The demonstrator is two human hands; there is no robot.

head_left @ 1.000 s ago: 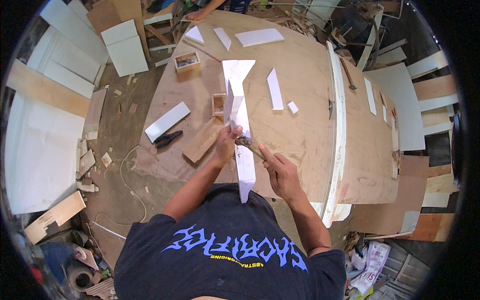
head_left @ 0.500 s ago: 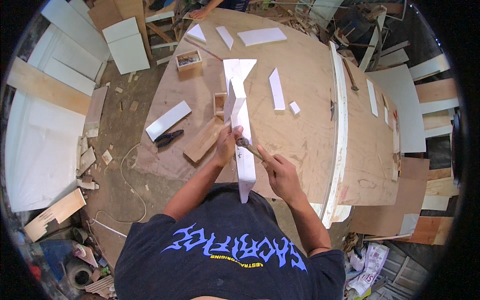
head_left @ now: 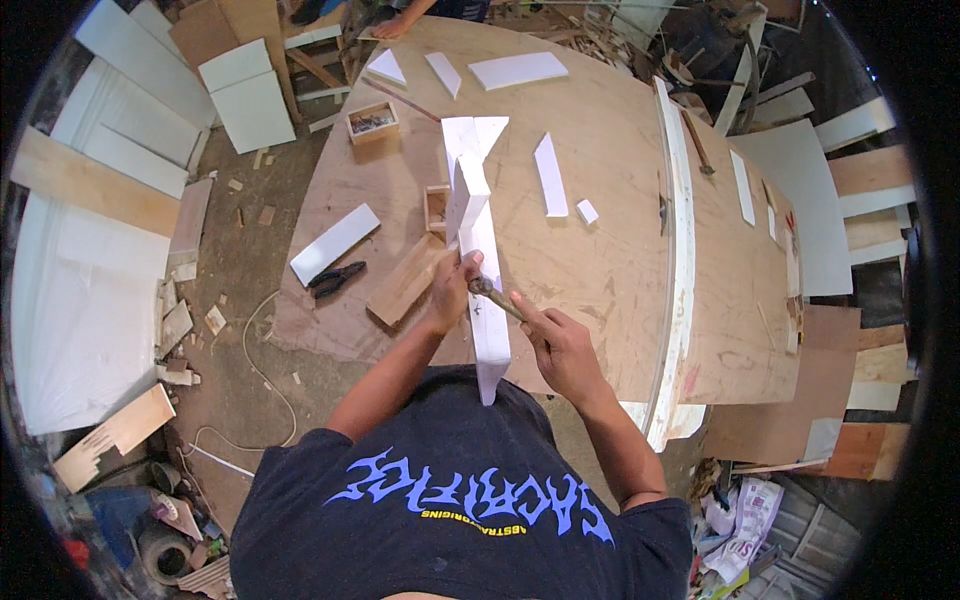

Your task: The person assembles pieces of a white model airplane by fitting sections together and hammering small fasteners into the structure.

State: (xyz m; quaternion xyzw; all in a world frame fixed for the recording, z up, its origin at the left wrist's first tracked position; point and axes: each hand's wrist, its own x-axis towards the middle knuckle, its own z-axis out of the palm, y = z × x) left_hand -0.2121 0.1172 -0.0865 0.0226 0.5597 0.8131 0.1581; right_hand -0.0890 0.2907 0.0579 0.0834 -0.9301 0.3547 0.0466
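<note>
A white-faced wooden assembly made of joined boards runs from the tabletop toward my body, its near end against my shirt. My left hand grips its left edge, thumb on top. Closed round a hammer's handle, my right hand is to the right of the assembly. The head of this hammer is over the white surface, right beside my left fingertips. Small dark marks or nails show just below it; which they are I cannot tell. Left of my left hand lie a bare wood block and black-handled pliers.
On the plywood table are a box of nails, a smaller wooden box and several white cut pieces. A long white strip crosses the right side, with another hammer beyond. Another person's hand rests at the far edge.
The whole view has shifted slightly. Both hands, the hammer and the white assembly keep nearly the same places relative to each other.
</note>
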